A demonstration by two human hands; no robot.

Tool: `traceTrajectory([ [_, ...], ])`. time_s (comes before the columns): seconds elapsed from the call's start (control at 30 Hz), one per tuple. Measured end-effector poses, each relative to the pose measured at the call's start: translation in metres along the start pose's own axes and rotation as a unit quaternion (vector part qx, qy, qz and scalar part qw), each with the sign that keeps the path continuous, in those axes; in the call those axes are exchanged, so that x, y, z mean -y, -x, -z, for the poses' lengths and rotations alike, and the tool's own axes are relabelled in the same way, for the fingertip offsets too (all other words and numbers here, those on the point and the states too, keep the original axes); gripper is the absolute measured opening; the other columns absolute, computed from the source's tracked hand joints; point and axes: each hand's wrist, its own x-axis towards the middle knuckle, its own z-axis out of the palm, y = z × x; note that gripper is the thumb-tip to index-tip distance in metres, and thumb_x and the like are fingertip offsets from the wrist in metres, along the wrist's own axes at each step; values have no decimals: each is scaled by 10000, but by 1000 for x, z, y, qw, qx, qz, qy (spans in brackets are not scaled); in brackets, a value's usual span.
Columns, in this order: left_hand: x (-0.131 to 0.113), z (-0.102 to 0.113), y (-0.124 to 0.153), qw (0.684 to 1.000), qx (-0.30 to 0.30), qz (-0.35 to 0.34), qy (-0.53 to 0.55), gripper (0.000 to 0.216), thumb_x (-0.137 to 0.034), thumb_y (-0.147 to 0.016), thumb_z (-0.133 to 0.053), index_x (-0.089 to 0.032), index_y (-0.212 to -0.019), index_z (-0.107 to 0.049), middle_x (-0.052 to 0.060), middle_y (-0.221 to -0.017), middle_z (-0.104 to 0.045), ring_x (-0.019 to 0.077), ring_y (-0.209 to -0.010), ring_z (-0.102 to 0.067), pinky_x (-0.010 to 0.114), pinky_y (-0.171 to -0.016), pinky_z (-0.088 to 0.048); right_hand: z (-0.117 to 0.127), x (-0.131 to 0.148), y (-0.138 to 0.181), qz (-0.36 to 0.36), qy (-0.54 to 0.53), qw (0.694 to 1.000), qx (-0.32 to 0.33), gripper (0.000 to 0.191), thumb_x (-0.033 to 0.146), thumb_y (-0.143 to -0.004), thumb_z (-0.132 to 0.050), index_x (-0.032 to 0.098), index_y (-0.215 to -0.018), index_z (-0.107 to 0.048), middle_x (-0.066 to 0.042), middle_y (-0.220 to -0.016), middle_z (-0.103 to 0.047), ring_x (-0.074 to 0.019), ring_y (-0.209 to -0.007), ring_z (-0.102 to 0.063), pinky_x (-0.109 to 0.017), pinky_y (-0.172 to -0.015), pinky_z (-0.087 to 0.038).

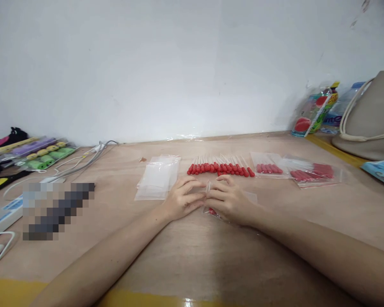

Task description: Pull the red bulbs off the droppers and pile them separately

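My left hand (183, 198) and my right hand (228, 199) meet at the table's middle, fingers curled, both pinching a small clear plastic bag (250, 196) that holds red-tipped sticks. The bag lies mostly under my right hand. Just beyond the hands a row of loose red-tipped sticks (220, 168) lies side by side on the wooden table (185, 251). A stack of empty clear bags (158, 176) sits left of the row.
Filled bags of red sticks (310, 172) lie to the right. A drink bottle (313, 111), a beige bag (371, 119) and a blue packet (382, 171) stand at the far right. Coloured items (41, 154), cables (83, 164) and a power strip (1, 215) occupy the left.
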Motion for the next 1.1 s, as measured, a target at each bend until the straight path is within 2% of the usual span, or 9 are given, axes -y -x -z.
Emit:
traceTrajectory([
  [0.13, -3, -1, 1, 999, -2, -34, 1, 12, -171, -746, -626, -182, -743, -625, 52, -1007, -600, 184, -981, -486, 340, -802, -475, -1, -2, 3, 7, 6, 1000, -10, 188, 131, -836, -447, 205, -751, -598, 23, -694, -601, -126, -771, -478, -352, -829, -293],
  [0.23, -5, -1, -1, 999, -8, -50, -18, 110, -124, -747, -607, -164, -646, -586, 49, -973, -599, 174, -959, -487, 316, -786, -476, 0, -1, 4, 15, 15, 1000, -3, 198, 120, -835, -423, 190, -750, -587, 11, -712, -597, -130, -763, -468, -357, -829, -296],
  [0.47, -5, 4, -2, 993, 17, -102, -57, 173, -112, -785, -498, -173, -635, -558, 61, -941, -577, 177, -973, -480, 307, -787, -477, 6, -5, 4, 33, 24, 996, 84, 219, 118, -859, -369, 181, -794, -569, -12, -782, -592, -145, -805, -459, -376, -844, -290],
  [0.57, -2, 6, -2, 992, 48, -106, -51, 172, -88, -789, -475, -179, -673, -564, 55, -904, -588, 172, -973, -491, 311, -815, -463, 7, -10, 4, 28, 18, 995, 92, 191, 167, -872, -386, 184, -805, -564, -13, -799, -598, -150, -824, -465, -384, -850, -290],
  [0.73, -1, 8, -5, 988, 144, -59, 18, 150, -123, -831, -449, -173, -758, -570, 49, -859, -619, 163, -971, -524, 308, -842, -449, 13, -16, 4, 17, -4, 992, 123, 170, 164, -866, -382, 165, -838, -550, -54, -960, -601, -170, -883, -481, -384, -847, -309],
  [0.87, -2, 9, -6, 980, 185, -38, 68, 150, -119, -834, -427, -159, -834, -571, 59, -896, -637, 179, -1014, -512, 316, -860, -440, 20, -14, 7, -42, -72, 988, 130, 163, 168, -863, -381, 165, -868, -544, -64, -1004, -587, -164, -890, -499, -352, -816, -344],
  [0.97, -2, 10, -4, 977, 200, 4, 69, 140, -129, -824, -439, -164, -865, -569, 52, -934, -637, 178, -973, -526, 322, -839, -439, 25, -14, 19, -122, -118, 981, 90, 141, 190, -852, -425, 177, -892, -559, -54, -902, -598, -150, -840, -517, -309, -766, -376],
  [1.1, -3, 13, -2, 973, 196, 64, 99, 111, -153, -803, -465, -161, -821, -575, 74, -970, -624, 173, -936, -544, 315, -831, -449, 32, -17, 42, -231, -130, 963, 52, 148, 265, -833, -487, 177, -813, -603, -42, -744, -577, -145, -713, -527, -275, -651, -405],
])
